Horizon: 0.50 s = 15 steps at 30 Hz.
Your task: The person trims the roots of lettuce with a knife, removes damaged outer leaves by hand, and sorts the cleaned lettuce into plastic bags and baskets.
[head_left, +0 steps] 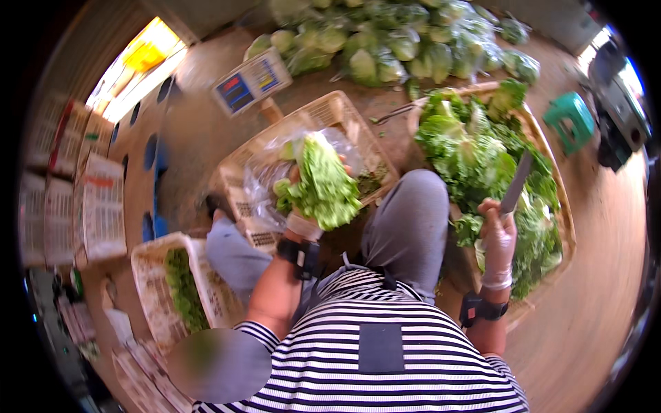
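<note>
My left hand point(305, 222), in a clear glove and mostly hidden under leaves, holds a head of leafy lettuce point(325, 180) over a pale plastic crate point(237, 193) with a clear plastic bag point(263, 186) in it. On the right, my right hand point(499, 245), also gloved, grips a knife point(516, 183) with its blade pointing up and away. Beneath and beside the knife, a large crate point(565, 222) is heaped with loose green lettuce point(477, 149).
Bagged cabbages point(387, 46) lie piled at the far side, near a digital scale display point(252, 81). A green stool point(569, 123) stands at right. A crate with greens point(142, 279) is at lower left; stacked crates point(103, 206) stand beyond it.
</note>
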Tool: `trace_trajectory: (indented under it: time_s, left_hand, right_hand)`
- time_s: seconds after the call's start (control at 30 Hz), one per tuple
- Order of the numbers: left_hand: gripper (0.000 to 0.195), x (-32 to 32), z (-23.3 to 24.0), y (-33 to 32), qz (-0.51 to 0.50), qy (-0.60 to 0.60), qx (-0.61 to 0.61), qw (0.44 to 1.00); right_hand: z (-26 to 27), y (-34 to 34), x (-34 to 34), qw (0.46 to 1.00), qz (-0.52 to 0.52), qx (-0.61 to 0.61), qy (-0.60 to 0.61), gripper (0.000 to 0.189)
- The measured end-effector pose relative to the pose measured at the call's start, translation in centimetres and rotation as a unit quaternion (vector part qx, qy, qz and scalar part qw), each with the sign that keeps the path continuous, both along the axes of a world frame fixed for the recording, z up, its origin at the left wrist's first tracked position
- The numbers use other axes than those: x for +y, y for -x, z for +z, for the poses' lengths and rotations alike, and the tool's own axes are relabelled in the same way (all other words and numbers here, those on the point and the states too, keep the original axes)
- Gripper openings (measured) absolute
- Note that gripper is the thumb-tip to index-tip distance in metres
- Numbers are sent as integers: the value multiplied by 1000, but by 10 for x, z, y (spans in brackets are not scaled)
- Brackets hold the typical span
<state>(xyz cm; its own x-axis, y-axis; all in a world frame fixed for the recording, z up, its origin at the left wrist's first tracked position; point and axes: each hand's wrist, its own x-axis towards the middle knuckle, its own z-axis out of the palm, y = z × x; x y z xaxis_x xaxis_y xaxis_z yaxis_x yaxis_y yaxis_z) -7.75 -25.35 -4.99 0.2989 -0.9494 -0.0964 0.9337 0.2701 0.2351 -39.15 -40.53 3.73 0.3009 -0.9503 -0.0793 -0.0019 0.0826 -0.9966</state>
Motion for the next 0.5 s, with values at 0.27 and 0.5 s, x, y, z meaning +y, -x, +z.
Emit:
trace_trajectory:
  time_s: [0.27,0.5]
  left_hand:
    - [53,83,-86,-151,91,-545,-465,691]
    - [71,0,-152,-100,-326,-414,-809,260]
  right_hand:
    - [-51,-45,38,986,114,58,-103,11]
    - [-57,-56,42,987,113,86,-79,15]
